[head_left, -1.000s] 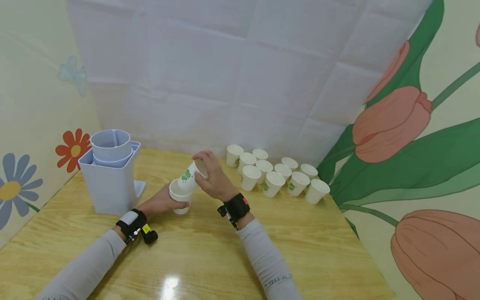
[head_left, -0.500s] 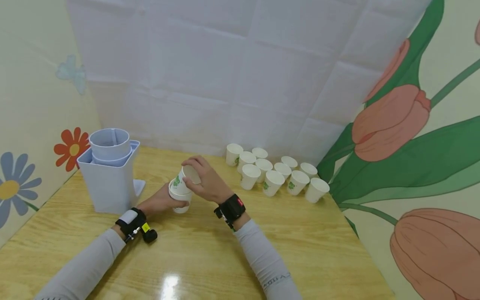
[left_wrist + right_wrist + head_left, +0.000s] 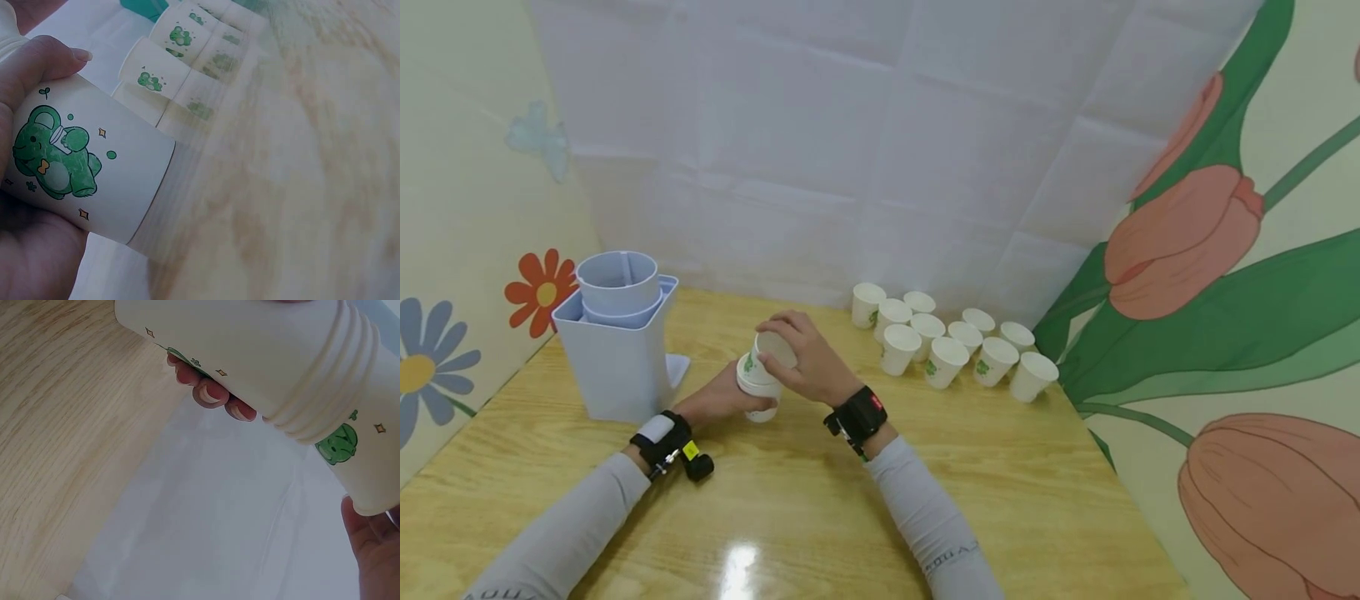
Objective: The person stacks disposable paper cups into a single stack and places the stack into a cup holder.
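My left hand [image 3: 722,396] grips a nested stack of white paper cups [image 3: 244,350], fingers wrapped round its lower part. The stack stands upright on the wooden table; in the left wrist view the bottom cup [image 3: 125,156] shows a green bear print, its base at the tabletop. My right hand [image 3: 816,358] pinches one more paper cup [image 3: 765,367] near its rim. This cup sits base-first inside the stack's mouth, with its upper part above the stacked rims. Its open top is partly covered by my right fingers.
Several paper cups [image 3: 947,364] stand upright in loose rows on the table [image 3: 850,500] to the right. A pale blue-grey box [image 3: 617,367] with a round container [image 3: 619,283] in it stands left. Behind hangs a white cloth [image 3: 790,150].
My right hand has moved left and lowered its cup, from tilted at the stack's mouth to more upright and deeper inside it. My left hand has kept its hold on the stack.
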A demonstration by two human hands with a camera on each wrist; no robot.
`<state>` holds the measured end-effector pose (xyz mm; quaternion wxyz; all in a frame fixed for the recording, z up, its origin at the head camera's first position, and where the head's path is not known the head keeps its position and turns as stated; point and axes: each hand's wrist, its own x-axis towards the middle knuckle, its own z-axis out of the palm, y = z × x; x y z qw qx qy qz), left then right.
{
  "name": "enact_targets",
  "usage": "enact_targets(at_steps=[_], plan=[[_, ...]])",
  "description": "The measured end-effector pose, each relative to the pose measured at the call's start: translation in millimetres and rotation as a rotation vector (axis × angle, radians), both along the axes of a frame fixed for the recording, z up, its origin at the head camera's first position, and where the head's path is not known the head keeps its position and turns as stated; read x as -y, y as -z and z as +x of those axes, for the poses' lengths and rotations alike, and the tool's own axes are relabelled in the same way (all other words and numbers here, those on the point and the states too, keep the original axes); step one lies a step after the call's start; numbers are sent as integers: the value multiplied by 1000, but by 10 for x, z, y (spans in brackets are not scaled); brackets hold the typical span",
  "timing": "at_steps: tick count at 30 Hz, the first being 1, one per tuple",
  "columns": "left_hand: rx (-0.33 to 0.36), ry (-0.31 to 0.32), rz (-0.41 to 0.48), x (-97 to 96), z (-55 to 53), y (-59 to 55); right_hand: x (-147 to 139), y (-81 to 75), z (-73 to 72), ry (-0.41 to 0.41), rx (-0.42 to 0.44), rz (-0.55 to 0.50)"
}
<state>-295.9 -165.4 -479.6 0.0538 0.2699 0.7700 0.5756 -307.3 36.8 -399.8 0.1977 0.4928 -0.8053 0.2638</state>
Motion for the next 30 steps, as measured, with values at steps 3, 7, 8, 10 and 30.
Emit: enact_targets(at_steps=[3,7,8,10,30], plan=[[-4,-2,1,-1,-7,4,10,2,-7,-3,-3,-1],[3,-7,2,-3,-5,5,16,2,2,-7,0,-2],[9,-7,4,-3,-4,3,19,5,2,-8,1,1],[19,-8,9,-2,-2,-4,26,5,7,-13,-1,6],[-5,-10,34,9,0,62,103,68,75,-26,12,58]])
